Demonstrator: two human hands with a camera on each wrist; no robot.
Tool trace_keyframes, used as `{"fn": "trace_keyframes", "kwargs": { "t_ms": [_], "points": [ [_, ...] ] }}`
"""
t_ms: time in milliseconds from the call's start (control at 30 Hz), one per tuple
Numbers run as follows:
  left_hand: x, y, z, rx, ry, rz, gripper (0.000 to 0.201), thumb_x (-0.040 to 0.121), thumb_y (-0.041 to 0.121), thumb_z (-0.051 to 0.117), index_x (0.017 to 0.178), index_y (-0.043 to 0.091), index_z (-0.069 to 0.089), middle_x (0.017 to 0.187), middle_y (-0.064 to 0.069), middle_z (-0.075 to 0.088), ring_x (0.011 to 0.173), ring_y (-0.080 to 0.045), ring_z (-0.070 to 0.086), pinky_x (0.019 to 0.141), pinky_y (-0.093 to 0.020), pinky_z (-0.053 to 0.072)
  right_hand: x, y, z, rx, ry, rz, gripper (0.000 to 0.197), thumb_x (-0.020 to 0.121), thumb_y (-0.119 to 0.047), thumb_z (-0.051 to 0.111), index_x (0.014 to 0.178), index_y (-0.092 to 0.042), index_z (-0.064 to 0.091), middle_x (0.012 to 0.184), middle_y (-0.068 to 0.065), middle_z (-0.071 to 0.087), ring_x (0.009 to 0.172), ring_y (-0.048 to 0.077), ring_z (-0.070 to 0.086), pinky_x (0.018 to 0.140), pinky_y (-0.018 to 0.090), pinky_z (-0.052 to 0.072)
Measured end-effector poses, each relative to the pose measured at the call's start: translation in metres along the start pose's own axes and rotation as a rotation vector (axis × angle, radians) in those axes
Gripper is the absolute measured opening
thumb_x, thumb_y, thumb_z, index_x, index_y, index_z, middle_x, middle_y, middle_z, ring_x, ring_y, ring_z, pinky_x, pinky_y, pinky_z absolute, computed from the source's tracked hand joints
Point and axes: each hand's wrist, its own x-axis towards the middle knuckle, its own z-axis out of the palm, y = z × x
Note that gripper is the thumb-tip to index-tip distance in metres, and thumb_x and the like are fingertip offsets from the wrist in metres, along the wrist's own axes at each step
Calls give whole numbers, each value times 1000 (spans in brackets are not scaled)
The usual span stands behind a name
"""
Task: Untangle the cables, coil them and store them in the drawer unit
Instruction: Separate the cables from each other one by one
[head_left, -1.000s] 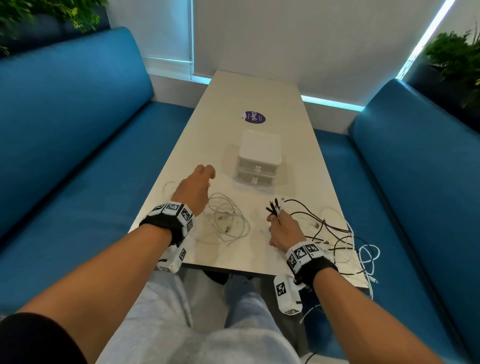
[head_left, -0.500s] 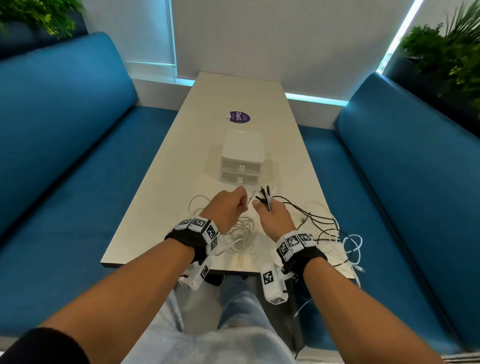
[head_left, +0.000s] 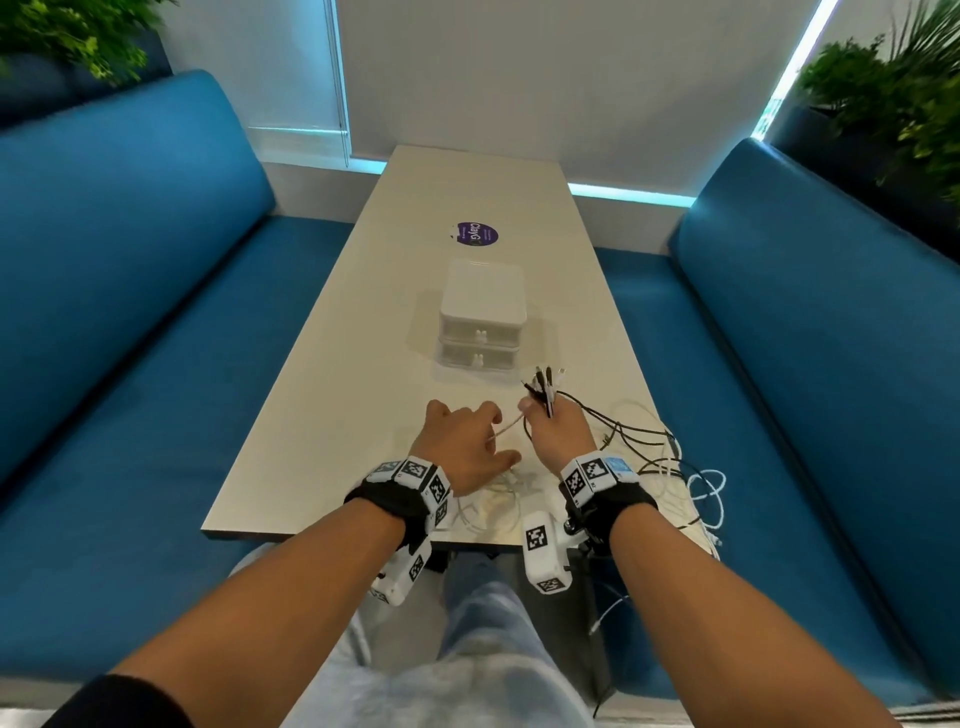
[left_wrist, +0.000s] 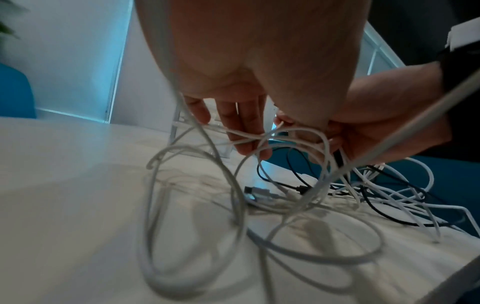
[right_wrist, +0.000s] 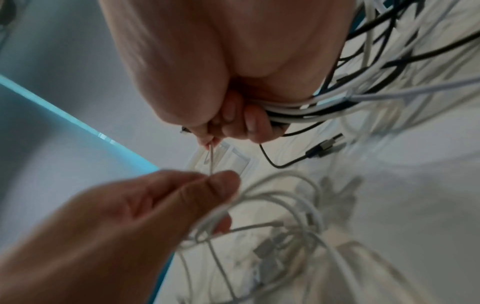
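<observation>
A white two-drawer unit stands mid-table with both drawers closed. Just in front of it, my right hand grips a bundle of black and white cable ends, plugs pointing up; the right wrist view shows the same bundle in its curled fingers. My left hand pinches one thin white cable that runs across to the right hand, seen again as the white strand. Loose white loops lie under the left hand. A black-and-white tangle trails right of the right hand.
A purple round sticker lies beyond the drawer unit. Blue benches flank the table on the left and right. Some white cable hangs over the table's right edge. The near table edge is close to my wrists.
My left hand came across from the left to the right hand and took hold of a white strand, now stretched between the two hands. The right hand kept its bundle.
</observation>
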Motion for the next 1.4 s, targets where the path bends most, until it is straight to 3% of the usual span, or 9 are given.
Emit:
{"fn": "trace_keyframes", "kwargs": {
  "t_ms": [133, 367, 500, 600, 767, 1033, 1133, 1233, 1400],
  "points": [
    [10, 2, 0, 269, -2, 71, 26, 102, 30, 37, 101, 30, 64, 91, 0, 67, 93, -25, 58, 95, -39, 27, -2, -8, 5, -2, -35, -10, 23, 97, -24, 51, 81, -14, 63, 76, 0, 60, 75, 18, 55, 70, 30, 36],
    [4, -1, -1, 495, 34, 42, 38, 102, 41, 37, 91, 25, 70, 90, 3, 70, 104, -22, 54, 104, -49, 20, 3, -3, -2, -263, -69, -12, 24, 100, -22, 42, 90, -13, 63, 86, 5, 61, 91, 31, 59, 73, 31, 38],
    [5, -33, -20, 548, 6, -43, 28, 101, 31, 42, 111, 32, 69, 109, 1, 65, 115, -25, 50, 109, -54, 17, 12, 3, -29, -239, 123, 76, 28, 103, -22, 40, 106, -7, 63, 109, 16, 66, 103, 35, 60, 78, 32, 41],
    [9, -47, -30, 527, 23, -33, 28, 105, 28, 37, 111, 28, 65, 105, 1, 65, 105, -24, 56, 101, -45, 26, 14, 1, -34, -270, 32, 48, 27, 103, -26, 40, 107, -10, 62, 100, 10, 62, 95, 31, 58, 76, 31, 39],
    [22, -42, -30, 316, -16, -4, 27, 106, 28, 39, 116, 13, 58, 107, -13, 63, 93, -33, 61, 67, -34, 38, 11, -3, -10, 19, -75, -2, 23, 102, -26, 42, 88, -17, 58, 85, 6, 69, 85, 26, 69, 79, 42, 55],
    [24, -27, -21, 475, -59, 37, 38, 107, 35, 36, 108, 7, 62, 103, -16, 65, 91, -36, 65, 65, -34, 38, -2, -18, 2, 246, -277, -50, 22, 101, -14, 42, 81, -12, 51, 60, -1, 46, 49, 18, 46, 54, 31, 40],
    [21, -22, -19, 536, -121, 54, 27, 105, 25, 40, 112, 8, 61, 107, -15, 64, 94, -35, 65, 66, -34, 39, -6, -20, 4, 145, -345, -75, 24, 99, -18, 48, 78, -13, 56, 55, -6, 46, 47, 12, 41, 52, 27, 35],
    [19, -21, -19, 538, -148, 69, 20, 100, 13, 45, 111, 10, 62, 108, -11, 62, 94, -32, 64, 67, -34, 43, -7, -18, 4, -217, -343, -241, 26, 98, -24, 52, 72, -23, 56, 62, -12, 53, 57, 7, 47, 58, 27, 33],
    [20, -50, -30, 340, -171, 43, 23, 104, 25, 44, 107, 10, 62, 107, -14, 63, 98, -33, 63, 72, -34, 42, -3, -6, -6, -735, -294, -360, 24, 100, -30, 43, 108, -11, 56, 91, 15, 62, 79, 33, 58, 65, 35, 43]
  ]
}}
